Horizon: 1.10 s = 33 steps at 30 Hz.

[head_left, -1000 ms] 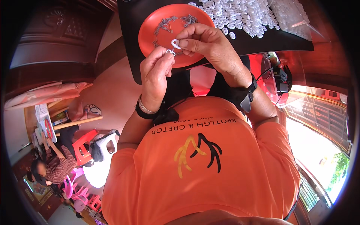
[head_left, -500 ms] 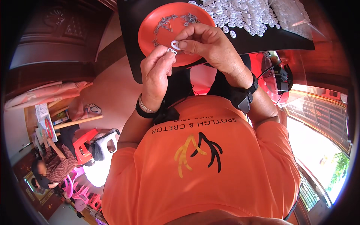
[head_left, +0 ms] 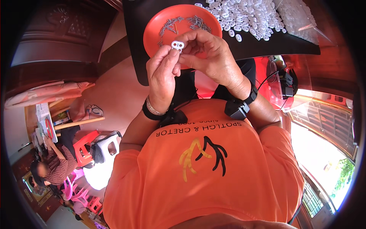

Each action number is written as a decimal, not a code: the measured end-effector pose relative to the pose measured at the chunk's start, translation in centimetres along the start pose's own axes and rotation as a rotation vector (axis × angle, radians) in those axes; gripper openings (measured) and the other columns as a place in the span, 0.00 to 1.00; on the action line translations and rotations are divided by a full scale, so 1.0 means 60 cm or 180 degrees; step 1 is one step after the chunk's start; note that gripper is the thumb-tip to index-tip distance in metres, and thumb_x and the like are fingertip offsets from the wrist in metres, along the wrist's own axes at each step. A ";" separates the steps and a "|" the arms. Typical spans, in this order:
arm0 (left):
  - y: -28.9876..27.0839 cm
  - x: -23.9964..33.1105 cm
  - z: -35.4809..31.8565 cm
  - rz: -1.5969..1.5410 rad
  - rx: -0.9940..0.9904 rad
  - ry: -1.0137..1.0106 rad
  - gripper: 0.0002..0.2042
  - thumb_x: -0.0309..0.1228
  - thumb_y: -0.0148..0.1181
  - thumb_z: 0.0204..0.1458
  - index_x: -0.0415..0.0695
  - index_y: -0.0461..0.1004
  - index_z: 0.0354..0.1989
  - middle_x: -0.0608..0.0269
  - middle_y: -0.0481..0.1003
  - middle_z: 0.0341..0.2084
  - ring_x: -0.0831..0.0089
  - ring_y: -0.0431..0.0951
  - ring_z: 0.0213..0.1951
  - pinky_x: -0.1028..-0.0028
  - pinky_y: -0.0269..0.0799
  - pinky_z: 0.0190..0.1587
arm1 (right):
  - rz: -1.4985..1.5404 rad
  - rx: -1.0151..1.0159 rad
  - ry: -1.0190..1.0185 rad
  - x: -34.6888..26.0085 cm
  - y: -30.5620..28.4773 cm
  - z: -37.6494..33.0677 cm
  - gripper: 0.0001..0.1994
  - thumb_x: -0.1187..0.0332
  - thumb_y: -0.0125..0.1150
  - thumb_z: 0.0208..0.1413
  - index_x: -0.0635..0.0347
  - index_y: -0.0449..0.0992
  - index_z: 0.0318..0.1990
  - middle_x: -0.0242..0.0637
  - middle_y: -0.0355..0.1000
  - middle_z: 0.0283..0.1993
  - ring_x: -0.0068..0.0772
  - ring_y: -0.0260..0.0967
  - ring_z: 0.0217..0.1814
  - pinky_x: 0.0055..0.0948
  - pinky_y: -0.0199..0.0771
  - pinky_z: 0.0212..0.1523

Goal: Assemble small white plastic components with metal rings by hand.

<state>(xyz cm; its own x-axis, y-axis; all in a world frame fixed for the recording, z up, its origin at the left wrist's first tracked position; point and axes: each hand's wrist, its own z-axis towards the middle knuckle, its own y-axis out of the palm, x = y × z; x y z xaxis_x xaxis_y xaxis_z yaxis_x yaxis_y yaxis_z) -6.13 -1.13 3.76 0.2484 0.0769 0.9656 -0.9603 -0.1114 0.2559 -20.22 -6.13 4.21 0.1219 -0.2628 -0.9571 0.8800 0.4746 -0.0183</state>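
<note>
Right above the orange plate [head_left: 160, 28], both hands meet around a small white plastic piece with two holes [head_left: 177, 45]. The left hand [head_left: 163, 74] pinches that piece at its lower edge between thumb and fingertips, the remaining fingers curled in toward the palm. The right hand [head_left: 211, 57] is bunched just beside it, its fingertips pressed together and touching the right side of the piece; whether it holds anything of its own between them cannot be told. The plate lies on a black desk [head_left: 133, 34] and carries two loose heaps of small grey metal pins [head_left: 187, 22] near its far edge. To the right of the plate, a wide scatter of similar white plastic pieces [head_left: 248, 15] covers the desk, with a clear plastic bag [head_left: 297, 17] of more of them at the far right. A dark band and a metal bracelet [head_left: 153, 110] sit on the left wrist, and a black strapped device [head_left: 238, 107] sits on the right wrist. Lower left, well apart, another person [head_left: 53, 168] in a striped top sits among red and pink plastic stools [head_left: 85, 150].
</note>
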 end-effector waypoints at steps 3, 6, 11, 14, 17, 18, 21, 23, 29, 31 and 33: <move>0.003 0.000 -0.002 -0.0035 0.0053 0.0019 0.09 0.29 0.48 0.57 0.37 0.70 0.31 0.71 0.64 0.18 0.85 0.60 0.19 0.82 0.56 0.22 | -0.0232 0.0075 -0.0189 0.000 0.003 0.002 0.13 0.74 0.68 0.45 0.62 0.74 0.40 0.32 0.74 0.32 0.21 0.73 0.34 0.21 0.75 0.37; 0.011 0.007 -0.003 0.0027 0.0167 -0.0032 0.10 0.31 0.48 0.57 0.38 0.70 0.29 0.69 0.66 0.18 0.84 0.62 0.19 0.83 0.57 0.23 | -0.0412 0.0168 -0.0318 -0.002 0.003 0.001 0.12 0.75 0.67 0.44 0.62 0.75 0.39 0.32 0.73 0.32 0.22 0.73 0.34 0.22 0.75 0.37; 0.012 0.008 -0.003 0.0136 0.0078 -0.0013 0.11 0.34 0.48 0.55 0.38 0.69 0.26 0.66 0.68 0.17 0.81 0.65 0.19 0.82 0.58 0.23 | -0.0447 0.0184 -0.0365 -0.005 0.002 -0.004 0.12 0.76 0.66 0.44 0.62 0.75 0.39 0.32 0.73 0.32 0.23 0.73 0.34 0.22 0.76 0.37; 0.006 0.002 -0.002 0.0255 0.0005 0.0005 0.11 0.33 0.48 0.55 0.37 0.70 0.28 0.66 0.68 0.17 0.80 0.65 0.19 0.82 0.58 0.23 | -0.0423 0.0161 -0.0390 -0.005 -0.001 -0.005 0.12 0.76 0.66 0.44 0.62 0.75 0.39 0.33 0.73 0.32 0.23 0.73 0.34 0.22 0.76 0.36; 0.012 0.002 -0.003 0.0106 0.0084 0.0135 0.12 0.34 0.48 0.55 0.36 0.72 0.31 0.65 0.69 0.18 0.80 0.65 0.18 0.81 0.59 0.23 | -0.0489 0.0069 -0.0449 -0.007 -0.005 -0.005 0.13 0.77 0.66 0.43 0.62 0.75 0.39 0.33 0.72 0.32 0.24 0.73 0.34 0.22 0.76 0.36; 0.012 0.002 -0.002 0.0113 0.0081 0.0131 0.12 0.34 0.48 0.55 0.36 0.72 0.31 0.65 0.69 0.18 0.80 0.65 0.18 0.81 0.59 0.23 | -0.0550 -0.0008 -0.0453 -0.008 -0.005 -0.005 0.13 0.77 0.66 0.43 0.62 0.75 0.39 0.33 0.72 0.33 0.24 0.73 0.34 0.22 0.76 0.36; 0.013 0.002 -0.002 0.0155 0.0105 0.0148 0.14 0.36 0.50 0.56 0.35 0.73 0.29 0.68 0.68 0.17 0.83 0.65 0.18 0.82 0.57 0.22 | -0.0510 0.0068 -0.0444 -0.004 -0.002 -0.006 0.13 0.77 0.66 0.42 0.62 0.75 0.39 0.34 0.72 0.33 0.24 0.73 0.33 0.23 0.76 0.36; 0.014 0.002 -0.003 0.0232 0.0212 0.0131 0.15 0.37 0.49 0.57 0.36 0.73 0.29 0.68 0.69 0.17 0.83 0.64 0.18 0.83 0.56 0.22 | -0.0585 0.0133 -0.0526 -0.005 0.001 -0.007 0.14 0.77 0.66 0.42 0.62 0.75 0.39 0.34 0.72 0.32 0.25 0.74 0.33 0.24 0.76 0.36; 0.011 -0.004 -0.003 0.0310 0.0240 0.0152 0.15 0.38 0.50 0.56 0.36 0.72 0.28 0.67 0.69 0.14 0.81 0.65 0.17 0.82 0.57 0.22 | -0.1133 0.0289 -0.0887 0.000 0.011 -0.005 0.15 0.74 0.68 0.40 0.61 0.74 0.38 0.38 0.72 0.32 0.32 0.74 0.31 0.27 0.75 0.32; 0.008 -0.009 -0.005 0.0223 0.0325 0.0180 0.15 0.38 0.50 0.56 0.35 0.72 0.28 0.67 0.69 0.14 0.80 0.65 0.16 0.82 0.58 0.22 | -0.1302 0.0287 -0.0932 0.001 0.011 -0.006 0.15 0.73 0.68 0.40 0.61 0.74 0.38 0.38 0.72 0.32 0.35 0.74 0.31 0.28 0.75 0.31; 0.005 -0.013 -0.006 0.0131 0.0413 0.0208 0.16 0.38 0.50 0.55 0.35 0.71 0.28 0.66 0.69 0.14 0.79 0.65 0.16 0.82 0.58 0.21 | -0.1465 0.0299 -0.1182 -0.001 0.011 -0.008 0.14 0.72 0.66 0.42 0.60 0.74 0.39 0.38 0.73 0.31 0.37 0.74 0.30 0.29 0.74 0.29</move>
<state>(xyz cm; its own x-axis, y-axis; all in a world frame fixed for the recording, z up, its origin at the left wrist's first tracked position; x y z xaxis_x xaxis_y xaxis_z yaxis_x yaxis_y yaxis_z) -6.66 -0.88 3.09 0.1961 0.1334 0.9715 -0.9440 -0.2425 0.2239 -19.88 -5.42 4.09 -0.1440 -0.7078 -0.6916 0.9151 0.1706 -0.3652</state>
